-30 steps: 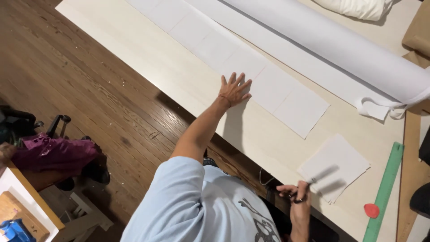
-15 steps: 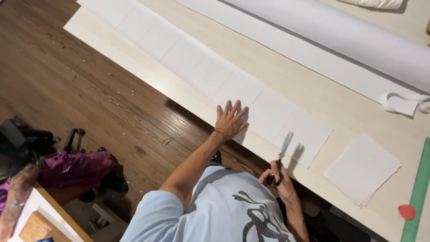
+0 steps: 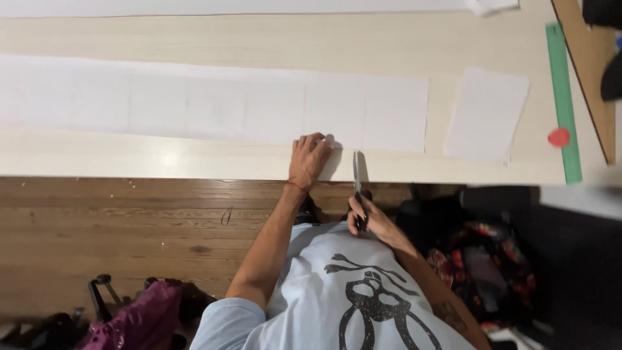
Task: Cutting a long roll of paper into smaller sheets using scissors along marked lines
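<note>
My left hand (image 3: 310, 159) rests on the near edge of a long strip of white paper (image 3: 214, 104) that lies along the pale wooden table (image 3: 194, 162). The fingers press down on the strip's lower edge. My right hand (image 3: 364, 219) grips a pair of scissors (image 3: 357, 178) by the dark handles. The blades point away from me, toward the strip's near edge, just right of my left hand. A separate cut sheet of white paper (image 3: 487, 114) lies to the right of the strip.
A long green ruler (image 3: 562, 104) with a red round piece (image 3: 558, 137) on it lies at the table's right end. A brown board (image 3: 586, 65) sits beyond it. Below the table are a wooden floor (image 3: 129, 227), a purple bag (image 3: 136, 321) and a patterned bag (image 3: 486, 259).
The view has swung so the table runs level across the frame. My right hand brought the scissors up from the table's edge to the strip, beside my left hand, which slid to the strip's near edge.
</note>
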